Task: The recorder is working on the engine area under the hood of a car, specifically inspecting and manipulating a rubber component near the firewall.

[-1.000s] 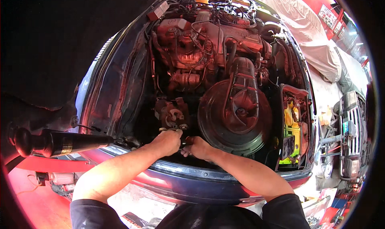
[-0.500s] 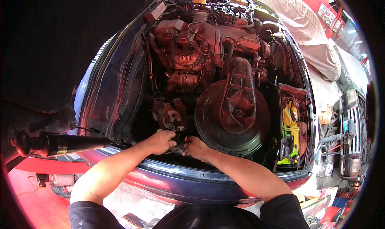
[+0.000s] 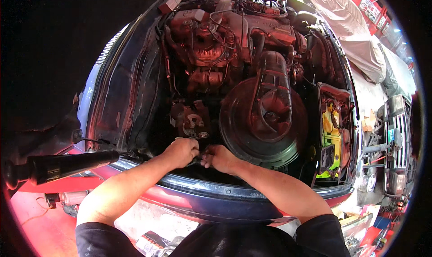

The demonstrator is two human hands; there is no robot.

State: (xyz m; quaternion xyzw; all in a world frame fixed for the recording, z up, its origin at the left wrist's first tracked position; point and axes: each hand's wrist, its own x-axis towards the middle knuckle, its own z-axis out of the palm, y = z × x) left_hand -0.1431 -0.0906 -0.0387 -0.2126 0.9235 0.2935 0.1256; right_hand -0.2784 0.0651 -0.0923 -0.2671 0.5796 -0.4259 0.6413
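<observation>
A person leans over the fender [image 3: 211, 208] of a dark blue car, both bare forearms crossing the near edge of its open engine bay. The left hand [image 3: 181, 153] is bent over just inside that edge, fingers curled and close together; whether they pinch anything cannot be told. The right hand [image 3: 219, 159] faces it across a narrow gap, thumb and fingers drawn toward each other, with any small thing between them too dark to make out. A worn metal bracket [image 3: 191, 117] sits just beyond the left hand, set in from the near edge. Dark open room runs from the bracket toward the bay's left side, while to the right a round black air filter housing [image 3: 240, 135] crowds in, its rim just beside the right hand. Past another dark gap, a yellow battery [image 3: 331, 144] stands near the near right corner. The engine [image 3: 211, 50] fills the far part of the bay. At the near left corner, a thick black tube [image 3: 72, 164] slants in toward the edge.
</observation>
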